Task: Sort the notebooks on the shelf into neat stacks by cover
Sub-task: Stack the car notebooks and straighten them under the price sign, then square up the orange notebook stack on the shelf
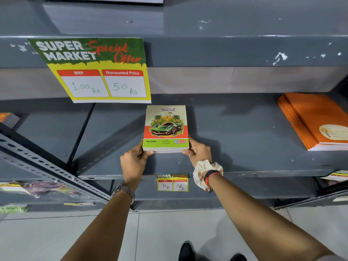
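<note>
A small stack of notebooks with a green car cover lies flat on the grey metal shelf, near its middle. My left hand grips the stack's near left corner, thumb on the front edge. At the near right corner my right hand holds the stack the same way. A taller stack of orange notebooks rests at the shelf's right end, apart from the car stack.
A large special-offer price sign hangs from the shelf above, left of the car stack. A small price tag sits on the shelf's front lip. Other notebooks peek in at far left. A perforated upright slants across the lower left.
</note>
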{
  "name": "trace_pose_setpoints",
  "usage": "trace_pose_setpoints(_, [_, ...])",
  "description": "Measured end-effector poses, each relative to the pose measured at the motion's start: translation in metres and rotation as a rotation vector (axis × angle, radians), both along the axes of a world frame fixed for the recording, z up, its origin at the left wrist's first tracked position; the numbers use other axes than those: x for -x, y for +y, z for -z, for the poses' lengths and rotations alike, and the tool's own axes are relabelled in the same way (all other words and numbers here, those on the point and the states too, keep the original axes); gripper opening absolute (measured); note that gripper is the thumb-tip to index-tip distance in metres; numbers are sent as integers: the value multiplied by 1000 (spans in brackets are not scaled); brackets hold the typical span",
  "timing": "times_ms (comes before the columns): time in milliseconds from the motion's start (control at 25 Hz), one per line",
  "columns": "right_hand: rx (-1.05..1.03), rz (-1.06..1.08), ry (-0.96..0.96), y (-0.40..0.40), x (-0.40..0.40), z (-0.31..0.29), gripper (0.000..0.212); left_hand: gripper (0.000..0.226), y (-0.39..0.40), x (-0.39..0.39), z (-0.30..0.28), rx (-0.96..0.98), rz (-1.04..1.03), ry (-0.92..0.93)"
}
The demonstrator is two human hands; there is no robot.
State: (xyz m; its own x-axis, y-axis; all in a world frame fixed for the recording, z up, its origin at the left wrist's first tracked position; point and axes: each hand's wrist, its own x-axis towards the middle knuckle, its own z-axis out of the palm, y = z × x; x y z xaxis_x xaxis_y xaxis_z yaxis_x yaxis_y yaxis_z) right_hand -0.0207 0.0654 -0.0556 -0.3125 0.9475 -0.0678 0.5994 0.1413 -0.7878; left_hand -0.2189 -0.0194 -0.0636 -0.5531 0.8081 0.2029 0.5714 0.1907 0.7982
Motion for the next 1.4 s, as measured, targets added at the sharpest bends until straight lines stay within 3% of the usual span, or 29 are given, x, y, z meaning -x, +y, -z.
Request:
trace_pose_setpoints(320, [45,-7,-12,-6,-1,-9,54,47,-1,-1,0,18,-4,24])
trace_pose_setpoints(440, [174,-68,74,-3,-12,-17,52,45,-8,1,-8,19,72,-190])
trace_pose_setpoints(560, [146,42,176,5,-44,-28,44,39,-14,-10,-30,-105,-82,-377])
trace_pose_setpoints(720, [5,205,216,23,-120,-44,37,45,0,-52,-61,-199,-140,-303])
trace_pose_setpoints(920, [-105,345,117,56,-252,-67,39,43,61,-158,-62,-170,27,-183])
trace_pose_setpoints(1120, [-199,498,-48,84,-391,-86,41,46,116,-314,-50,25,261,-294])
trace_pose_setpoints(1280, [3,593,-120,113,-473,-81,46,50,145,-430,-64,197,439,-419])
trace_pose_setpoints(1400, [139,531,-62,124,-498,-74,49,46,160,-478,-72,253,486,-454])
